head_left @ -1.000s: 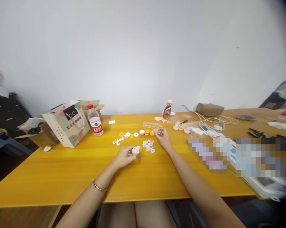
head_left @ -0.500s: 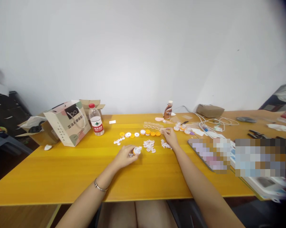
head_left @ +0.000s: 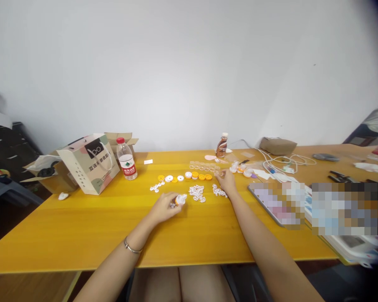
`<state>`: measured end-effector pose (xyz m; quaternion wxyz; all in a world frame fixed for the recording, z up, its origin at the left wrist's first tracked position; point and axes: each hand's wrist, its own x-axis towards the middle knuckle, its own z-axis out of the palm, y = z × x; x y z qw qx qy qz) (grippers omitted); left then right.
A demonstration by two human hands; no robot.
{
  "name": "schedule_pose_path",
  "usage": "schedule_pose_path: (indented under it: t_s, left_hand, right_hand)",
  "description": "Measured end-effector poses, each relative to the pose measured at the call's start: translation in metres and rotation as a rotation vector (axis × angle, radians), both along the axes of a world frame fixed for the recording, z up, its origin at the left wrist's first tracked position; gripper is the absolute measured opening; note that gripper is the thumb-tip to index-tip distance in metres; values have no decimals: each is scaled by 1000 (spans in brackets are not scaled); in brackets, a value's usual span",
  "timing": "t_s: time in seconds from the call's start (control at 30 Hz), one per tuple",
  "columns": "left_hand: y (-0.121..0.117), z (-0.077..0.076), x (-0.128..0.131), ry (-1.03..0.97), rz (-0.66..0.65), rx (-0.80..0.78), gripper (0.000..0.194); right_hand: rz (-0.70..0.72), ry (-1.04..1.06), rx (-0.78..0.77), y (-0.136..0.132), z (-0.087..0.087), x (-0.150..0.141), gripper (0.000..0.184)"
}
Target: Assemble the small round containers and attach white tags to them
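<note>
My left hand (head_left: 162, 208) rests on the yellow table (head_left: 82, 235), fingers closed round a small white and orange plastic part (head_left: 179, 199). My right hand (head_left: 227, 181) reaches farther out, its fingers pinched together near a row of clear round caps (head_left: 203, 166); what it holds is too small to name. Between the hands lie two piles of small white rings (head_left: 196, 192) and, behind them, a row of orange and white discs (head_left: 189, 175). A few white bits (head_left: 156, 187) lie to the left.
A paper gift bag (head_left: 90, 162), cardboard box and water bottle (head_left: 126, 159) stand at the left. A small brown bottle (head_left: 221, 145), white cables (head_left: 283, 161) and a brown pouch (head_left: 277, 145) sit at the back right. Blurred flat items (head_left: 317, 205) cover the right side.
My right hand moved right from the orange discs to the clear caps, uncovering a second pile of white rings. The left hand stayed put with its part.
</note>
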<state>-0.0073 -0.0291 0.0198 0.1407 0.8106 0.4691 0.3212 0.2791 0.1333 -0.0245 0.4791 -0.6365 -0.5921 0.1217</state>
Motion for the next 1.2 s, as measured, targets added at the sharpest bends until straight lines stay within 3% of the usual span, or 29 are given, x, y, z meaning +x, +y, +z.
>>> schedule_pose_path:
  t_s: [0.23, 0.4, 0.53, 0.6, 0.67, 0.77, 0.83, 0.93, 1.2]
  left_hand:
    - [0, -1, 0, 1, -4, -14, 22]
    - [1, -2, -1, 0, -9, -2, 22]
    - [1, -2, -1, 15, -9, 2, 21]
    - [0, -1, 0, 26, -3, -1, 20]
    - [0, 0, 0, 32, -2, 6, 20]
    - [-1, 1, 1, 43, -4, 14, 19]
    - [-2, 0, 2, 51, -9, 5, 18]
    - [-2, -3, 3, 54, -21, -5, 14]
    - [-1, -7, 4, -7, -71, -34, 21]
  right_hand:
    - [53, 42, -3, 1, -1, -2, 52]
    - [80, 74, 19, -2, 4, -5, 36]
    - [117, 71, 96, -15, 19, -18, 25]
    - [212, 49, 139, -31, 29, -31, 22]
    - [453, -23, 171, -53, 40, -47, 23]
    - [808, -178, 96, -89, 51, -74, 25]
    - [960, -277, 92, -108, 54, -90, 23]
    - [1036, -406, 147, -122, 53, -105, 21]
    - [979, -542, 268, -119, 45, -109, 30]
